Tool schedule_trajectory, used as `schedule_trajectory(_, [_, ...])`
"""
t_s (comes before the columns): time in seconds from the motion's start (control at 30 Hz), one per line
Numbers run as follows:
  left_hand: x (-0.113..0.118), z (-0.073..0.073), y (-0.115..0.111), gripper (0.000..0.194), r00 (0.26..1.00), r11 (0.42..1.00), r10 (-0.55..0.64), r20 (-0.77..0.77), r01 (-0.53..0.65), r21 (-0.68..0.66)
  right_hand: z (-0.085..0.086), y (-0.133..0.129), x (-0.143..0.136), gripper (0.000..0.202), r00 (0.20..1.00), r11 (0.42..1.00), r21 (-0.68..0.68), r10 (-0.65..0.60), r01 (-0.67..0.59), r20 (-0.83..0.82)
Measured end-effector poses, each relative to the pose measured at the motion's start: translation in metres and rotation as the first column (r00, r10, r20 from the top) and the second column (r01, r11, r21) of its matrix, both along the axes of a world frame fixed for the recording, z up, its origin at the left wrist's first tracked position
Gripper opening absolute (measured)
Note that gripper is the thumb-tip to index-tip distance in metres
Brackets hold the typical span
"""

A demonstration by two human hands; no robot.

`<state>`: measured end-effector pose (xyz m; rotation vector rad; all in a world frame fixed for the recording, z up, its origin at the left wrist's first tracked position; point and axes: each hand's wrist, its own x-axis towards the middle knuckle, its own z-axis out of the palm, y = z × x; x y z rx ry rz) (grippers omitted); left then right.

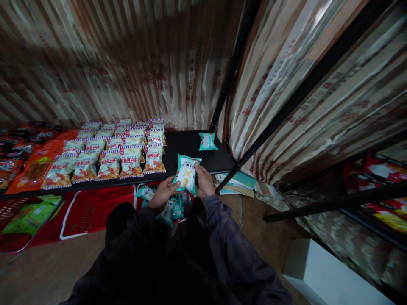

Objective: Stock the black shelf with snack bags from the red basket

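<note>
Between my two hands is a teal and white snack bag [186, 173], its printed front facing up. My left hand [164, 191] grips its lower left edge, fingers bent against it. On the bag's right side, my right hand [204, 181] pinches the upper edge. Another teal bag [208, 141] lies on the black shelf [187, 146], near its back right corner. Below my hands, several more teal bags [168, 212] sit in a red basket, partly hidden by my left hand and arms.
Rows of white and orange snack bags [108, 163] stand on the shelf to the left, beside orange packets [34, 165]. Red baskets [95, 207] sit under the front edge. Black posts [270, 135] rise at the right, with a white box [330, 271] on the floor.
</note>
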<state>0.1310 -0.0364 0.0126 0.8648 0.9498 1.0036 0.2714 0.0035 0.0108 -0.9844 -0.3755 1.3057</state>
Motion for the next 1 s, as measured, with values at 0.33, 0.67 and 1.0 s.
schedule_trajectory(0.33, [0.005,0.001,0.016,0.042,0.985,0.985,0.171,-0.035,-0.17,0.015,-0.001,-0.011,0.004,0.05,0.97,0.972,0.017,0.231,-0.233,0.079])
schedule_trajectory(0.67, [0.025,-0.009,0.036,0.04,0.956,0.962,0.268,-0.117,-0.258,0.095,-0.014,0.004,0.012,0.055,0.975,0.971,0.13,0.183,-0.199,0.125])
schedule_trajectory(1.0, [0.051,0.006,0.084,0.037,0.858,0.889,0.455,-0.238,-0.455,0.06,-0.018,0.067,0.016,0.051,0.967,0.98,0.174,0.054,-0.099,0.25])
